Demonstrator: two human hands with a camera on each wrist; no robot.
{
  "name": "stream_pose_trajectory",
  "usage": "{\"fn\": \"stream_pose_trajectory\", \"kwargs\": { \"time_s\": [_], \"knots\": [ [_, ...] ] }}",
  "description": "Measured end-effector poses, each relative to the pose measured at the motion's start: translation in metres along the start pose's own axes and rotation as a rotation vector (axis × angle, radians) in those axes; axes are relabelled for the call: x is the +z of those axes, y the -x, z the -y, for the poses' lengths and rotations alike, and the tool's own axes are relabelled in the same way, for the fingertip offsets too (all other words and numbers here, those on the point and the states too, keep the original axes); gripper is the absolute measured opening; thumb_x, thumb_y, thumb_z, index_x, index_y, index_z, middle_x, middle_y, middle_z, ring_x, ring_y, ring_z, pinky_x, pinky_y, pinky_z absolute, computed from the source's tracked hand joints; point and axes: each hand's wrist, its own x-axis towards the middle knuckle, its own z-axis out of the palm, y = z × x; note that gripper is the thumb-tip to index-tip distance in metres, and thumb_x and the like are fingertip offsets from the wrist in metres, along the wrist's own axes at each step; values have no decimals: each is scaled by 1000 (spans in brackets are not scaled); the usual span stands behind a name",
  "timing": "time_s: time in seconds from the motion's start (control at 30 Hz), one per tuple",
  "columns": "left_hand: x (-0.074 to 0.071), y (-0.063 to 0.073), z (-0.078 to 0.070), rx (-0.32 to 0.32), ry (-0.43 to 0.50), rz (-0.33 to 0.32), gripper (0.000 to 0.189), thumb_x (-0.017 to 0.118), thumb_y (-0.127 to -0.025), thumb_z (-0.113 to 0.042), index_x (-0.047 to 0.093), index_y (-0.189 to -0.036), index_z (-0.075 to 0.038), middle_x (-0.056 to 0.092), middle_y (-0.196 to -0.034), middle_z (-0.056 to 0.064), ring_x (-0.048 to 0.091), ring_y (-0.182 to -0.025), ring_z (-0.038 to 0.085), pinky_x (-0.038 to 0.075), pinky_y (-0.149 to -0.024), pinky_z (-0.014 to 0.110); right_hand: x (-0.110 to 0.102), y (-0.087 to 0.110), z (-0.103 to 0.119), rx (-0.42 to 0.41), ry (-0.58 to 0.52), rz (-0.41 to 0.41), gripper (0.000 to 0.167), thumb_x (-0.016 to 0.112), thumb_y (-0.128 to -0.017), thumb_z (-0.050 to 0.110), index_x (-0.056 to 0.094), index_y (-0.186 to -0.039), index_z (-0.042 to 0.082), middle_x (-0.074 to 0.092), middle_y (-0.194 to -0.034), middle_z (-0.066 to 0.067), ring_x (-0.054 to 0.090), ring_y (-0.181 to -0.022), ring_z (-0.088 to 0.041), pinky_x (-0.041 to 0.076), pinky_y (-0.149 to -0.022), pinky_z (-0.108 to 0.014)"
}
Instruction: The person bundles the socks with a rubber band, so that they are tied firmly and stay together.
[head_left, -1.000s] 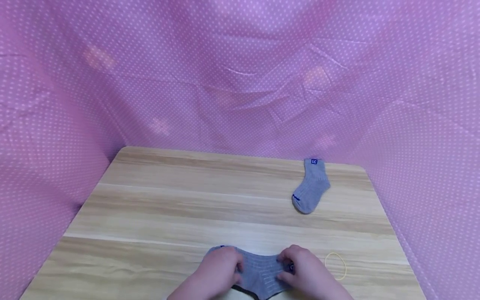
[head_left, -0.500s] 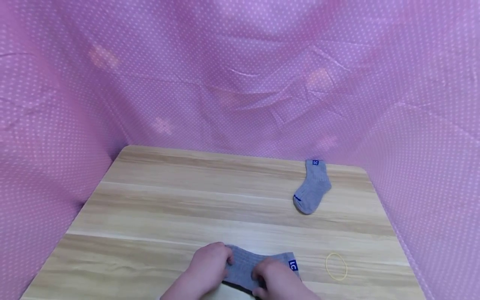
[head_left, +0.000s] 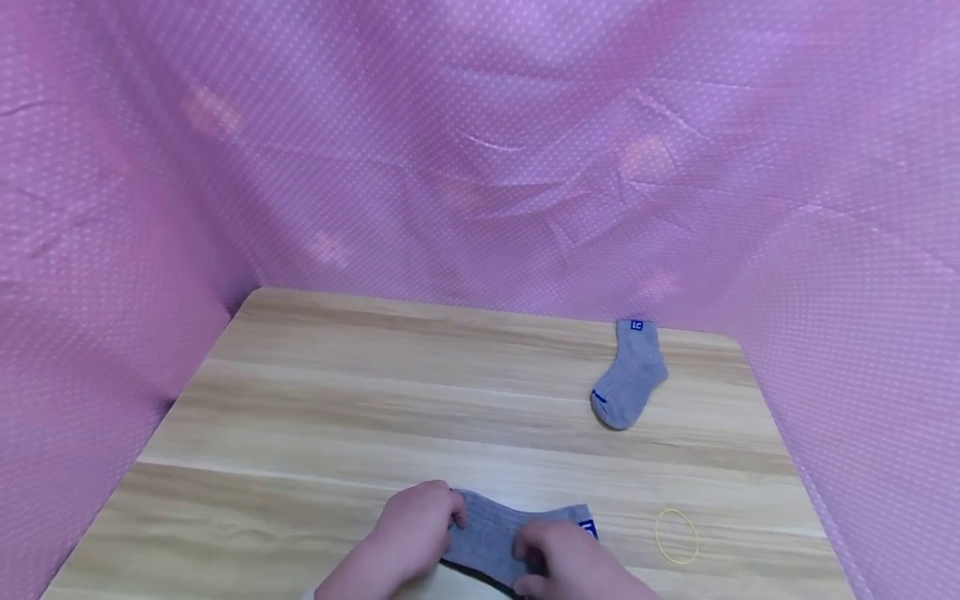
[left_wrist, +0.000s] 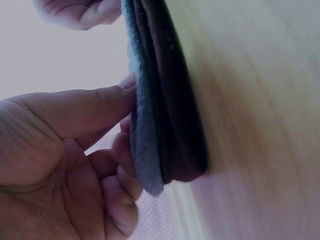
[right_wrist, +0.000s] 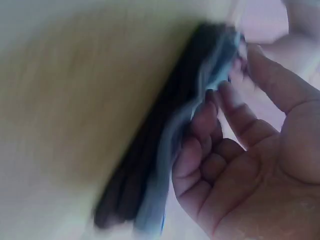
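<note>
A grey sock [head_left: 491, 533] with a blue tag at its cuff lies at the table's near edge. Under it are dark fabric layers [left_wrist: 172, 100], seen edge-on in the left wrist view. At the sock's left end is my left hand [head_left: 416, 525], thumb and fingertips against the grey fabric. My right hand [head_left: 566, 554] rests over the cuff half, with bent fingers touching the top and the thumb [right_wrist: 280, 80] held away from the others. A second grey sock [head_left: 630, 379], also tagged, lies flat at the back right.
On the wood-grain table [head_left: 360, 417], a thin yellow rubber band [head_left: 677, 537] lies to the right of my right hand. Pink dotted cloth [head_left: 480, 167] hangs along the back and both sides.
My right hand has moved left from the cuff end onto the middle of the sock, uncovering the blue tag. My left hand has shifted left, toward the sock's other end.
</note>
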Motion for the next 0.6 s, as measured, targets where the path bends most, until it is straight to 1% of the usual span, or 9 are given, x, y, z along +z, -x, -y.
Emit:
{"fn": "stream_pose_trajectory", "kwargs": {
  "time_s": [0.07,0.13,0.2,0.3,0.37,0.43,0.6],
  "knots": [
    [-2,2,0,11,3,-35,20,86,-77,-8,75,-86,-23,61,-86,-11,59,-80,9,53,-73,35,-11,10,-5,-22,21,-81,28,87,-80,17,60,-79,25,50,-71,19,47,-62,0,41,-56,-24],
    [-4,4,2,13,4,-71,20,88,-76,-11,75,-84,-22,62,-87,-11,60,-80,10,53,-72,36,-21,18,-11,-26,87,-156,34,86,-73,10,55,-75,25,45,-68,19,43,-61,0,39,-56,-24],
    [-5,6,4,5,0,-88,20,91,-75,-13,74,-83,-22,62,-85,-11,59,-78,10,53,-71,36,-30,24,-16,-5,155,-194,36,84,-67,6,55,-73,25,45,-68,18,42,-61,-1,38,-57,-25],
    [-5,7,7,-13,-4,-93,21,92,-74,-15,73,-83,-21,59,-83,-11,58,-77,11,52,-71,36,-38,28,-22,10,248,-212,36,83,-61,3,57,-74,25,47,-70,17,42,-63,-3,39,-58,-28],
    [-5,6,9,-24,-10,-87,22,91,-74,-14,73,-83,-21,58,-83,-12,58,-77,11,53,-72,37,-40,29,-25,16,286,-208,35,82,-60,2,58,-73,24,49,-71,16,42,-63,-4,39,-57,-29],
    [-5,5,10,-34,-10,-80,22,90,-73,-13,72,-82,-21,59,-83,-11,59,-77,12,53,-72,38,-40,28,-27,23,300,-193,34,81,-60,1,59,-73,23,49,-70,15,41,-62,-5,39,-57,-29],
    [-4,1,11,-64,-3,-40,23,88,-72,-8,72,-82,-21,60,-84,-9,60,-79,14,53,-72,39,-39,27,-31,39,278,-145,34,82,-59,-1,61,-73,22,49,-70,14,41,-62,-6,39,-58,-30]
  ]
}}
